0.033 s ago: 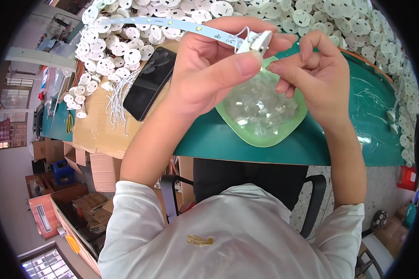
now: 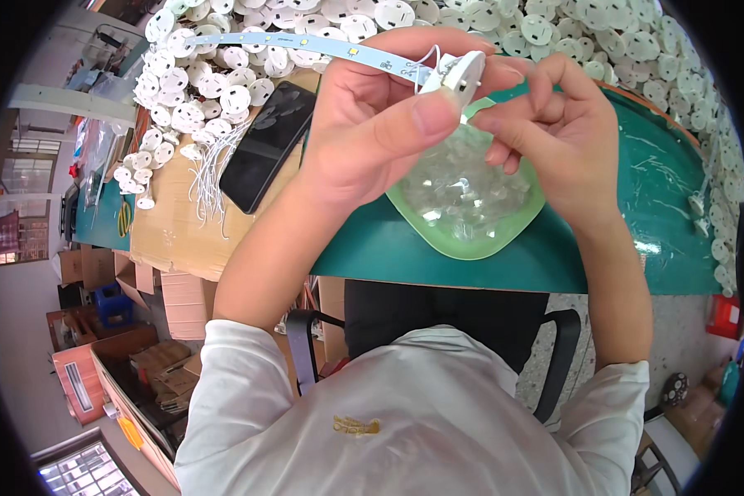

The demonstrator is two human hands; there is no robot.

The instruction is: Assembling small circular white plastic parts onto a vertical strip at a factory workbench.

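My left hand (image 2: 372,124) is closed around a white round plastic disc (image 2: 469,76), its thumb pressing the near side. From the disc a thin LED strip (image 2: 306,41) with small yellow chips runs out to the left, joined by short white wires. Just right of the disc, my right hand (image 2: 558,132) has thumb and fingertips pinched together; anything between them is too small to make out. Below both hands sits a light green bowl (image 2: 469,248) with many small clear plastic pieces (image 2: 463,194) in it.
A heap of white discs (image 2: 537,31) lines the table's far side and right edge. On a cardboard sheet (image 2: 169,240) at the left lie a black phone (image 2: 266,149) and thin white wires (image 2: 211,178). Yellow-handled scissors (image 2: 124,217) rest on the green table (image 2: 628,207).
The white disc has turned a little in my left hand, showing more of its round face. My right hand has shifted very slightly to the left.
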